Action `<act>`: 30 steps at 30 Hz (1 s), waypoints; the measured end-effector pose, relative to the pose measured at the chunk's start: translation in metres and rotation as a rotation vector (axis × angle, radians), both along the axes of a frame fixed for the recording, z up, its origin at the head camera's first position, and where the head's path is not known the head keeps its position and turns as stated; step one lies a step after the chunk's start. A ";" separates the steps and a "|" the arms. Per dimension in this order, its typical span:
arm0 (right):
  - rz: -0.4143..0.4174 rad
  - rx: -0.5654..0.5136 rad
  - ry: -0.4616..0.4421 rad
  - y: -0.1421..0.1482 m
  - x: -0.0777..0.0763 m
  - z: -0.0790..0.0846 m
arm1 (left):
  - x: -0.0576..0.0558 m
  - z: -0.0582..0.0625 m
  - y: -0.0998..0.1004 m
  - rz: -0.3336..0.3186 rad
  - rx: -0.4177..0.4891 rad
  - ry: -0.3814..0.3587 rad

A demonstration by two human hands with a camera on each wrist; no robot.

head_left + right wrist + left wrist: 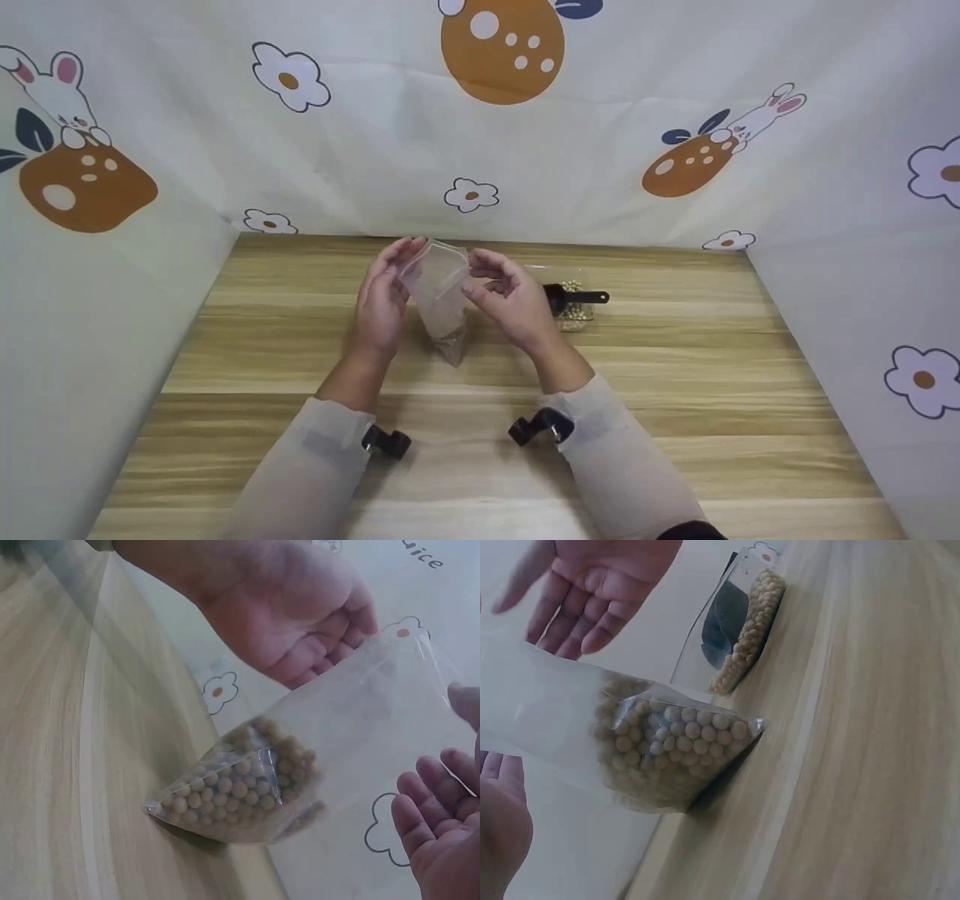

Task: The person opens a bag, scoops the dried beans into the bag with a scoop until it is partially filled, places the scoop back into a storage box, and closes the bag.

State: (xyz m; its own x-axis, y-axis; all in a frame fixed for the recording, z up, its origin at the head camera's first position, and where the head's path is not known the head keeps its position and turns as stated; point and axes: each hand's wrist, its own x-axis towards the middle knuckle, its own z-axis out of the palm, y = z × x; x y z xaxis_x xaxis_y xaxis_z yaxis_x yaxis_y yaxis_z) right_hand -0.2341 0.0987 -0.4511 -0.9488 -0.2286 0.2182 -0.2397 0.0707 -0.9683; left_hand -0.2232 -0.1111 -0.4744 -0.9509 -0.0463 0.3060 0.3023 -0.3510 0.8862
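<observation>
A clear plastic zip bag [442, 304] stands upright on the table with its mouth spread apart at the top. Round pale beans, like soybeans [694, 735], fill its lower part. My left hand [380, 311] holds the left edge of the bag near the mouth, fingers behind and thumb in front. On the opposite edge my right hand [517, 304] pinches the rim between thumb and forefinger, the other fingers loosely bent. In the right wrist view the bag's bottom corner [156, 808] touches the wood; part of each hand's grip lies outside the wrist views.
Behind my right hand stands a clear box [587, 319] with more beans and a black scoop [585, 297] lying in it, its handle pointing right. The wood-grain table [465, 465] meets a printed cloth [375, 165] at the back and sides.
</observation>
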 end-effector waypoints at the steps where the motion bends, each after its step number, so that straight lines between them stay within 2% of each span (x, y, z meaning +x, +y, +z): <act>1: -0.003 0.018 0.012 -0.001 0.001 0.000 | -0.001 0.000 0.000 -0.011 0.022 -0.012; 7: -0.046 0.158 0.072 -0.009 0.008 0.003 | -0.005 0.004 0.004 -0.048 0.018 -0.028; 12: -0.110 0.207 0.064 -0.016 0.012 0.002 | -0.013 0.007 0.012 -0.034 0.038 -0.034; 16: -0.141 0.220 0.040 -0.019 0.013 -0.002 | -0.021 0.004 0.016 -0.004 0.031 -0.062; 20: -0.114 0.206 0.044 -0.019 0.012 -0.004 | -0.028 0.000 0.015 0.018 -0.054 -0.119; 24: -0.071 0.190 0.053 -0.016 0.011 -0.004 | -0.030 -0.002 0.009 -0.018 -0.130 -0.170; 30: -0.016 0.125 0.036 -0.011 0.009 -0.004 | -0.031 -0.001 0.005 -0.071 -0.081 -0.171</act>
